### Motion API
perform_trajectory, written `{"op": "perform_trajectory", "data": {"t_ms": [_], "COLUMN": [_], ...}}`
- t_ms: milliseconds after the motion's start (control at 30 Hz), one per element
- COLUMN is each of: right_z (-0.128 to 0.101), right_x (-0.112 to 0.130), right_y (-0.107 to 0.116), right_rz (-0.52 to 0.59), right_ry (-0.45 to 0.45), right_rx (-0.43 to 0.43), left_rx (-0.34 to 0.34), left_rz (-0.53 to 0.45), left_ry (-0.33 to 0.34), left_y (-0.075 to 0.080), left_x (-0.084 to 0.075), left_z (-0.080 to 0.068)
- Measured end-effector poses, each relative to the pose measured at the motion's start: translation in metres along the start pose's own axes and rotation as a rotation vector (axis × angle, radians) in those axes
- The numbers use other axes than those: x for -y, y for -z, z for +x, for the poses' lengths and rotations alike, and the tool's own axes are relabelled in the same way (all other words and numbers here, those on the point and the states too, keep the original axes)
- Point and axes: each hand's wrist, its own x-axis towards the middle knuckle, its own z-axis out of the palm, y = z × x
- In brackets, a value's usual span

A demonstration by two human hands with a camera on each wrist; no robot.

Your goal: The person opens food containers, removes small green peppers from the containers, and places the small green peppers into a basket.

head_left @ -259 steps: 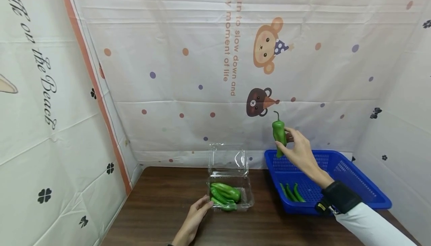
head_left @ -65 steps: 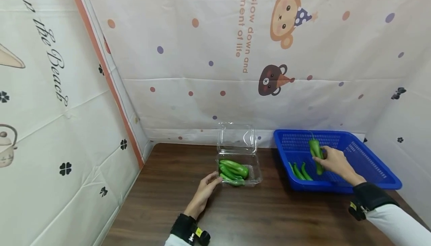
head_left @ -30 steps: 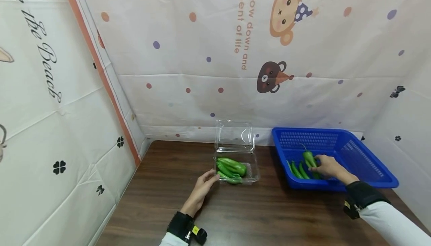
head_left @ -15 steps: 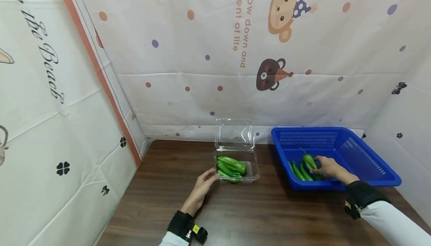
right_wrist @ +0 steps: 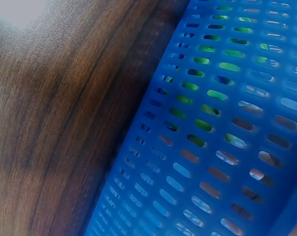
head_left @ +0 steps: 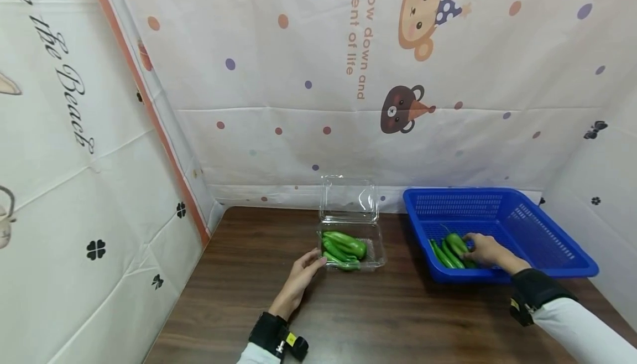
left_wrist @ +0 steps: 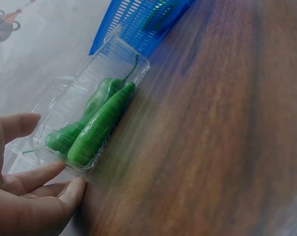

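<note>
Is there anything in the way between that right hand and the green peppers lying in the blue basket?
Nothing visible: the right hand is already inside the blue basket, its fingers on the green pepper beside the other peppers.

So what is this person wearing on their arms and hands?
Both hands are bare, with no gloves. Each wrist carries a black band: the left band has a small black device with a yellow mark beside it, and the right band shows a yellow spot at its edge. White long sleeves begin just behind the bands.
</note>
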Motion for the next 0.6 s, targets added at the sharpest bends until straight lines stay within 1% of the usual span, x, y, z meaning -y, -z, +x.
{"op": "perform_trajectory", "data": {"t_ms": [167, 300, 400, 600], "right_z": [0.002, 0.003, 0.004, 0.004], "right_x": [-0.001, -0.001, -0.001, 0.0], "right_y": [0.006, 0.012, 0.016, 0.024], "right_rz": [0.016, 0.066, 0.074, 0.007], "right_ry": [0.008, -0.004, 0.006, 0.07], "right_rx": [0.004, 0.014, 0.007, -0.065], "left_rx": [-0.008, -0.009, -0.009, -0.002], "left_rz": [-0.001, -0.004, -0.006, -0.008], "left_ry": [0.006, 0.011, 0.015, 0.01], "left_y": [-0.002, -0.003, -0.004, -0.003], "left_x": [-0.002, -0.003, -0.004, -0.004], "left_z": [0.002, 0.003, 0.004, 0.007]}}
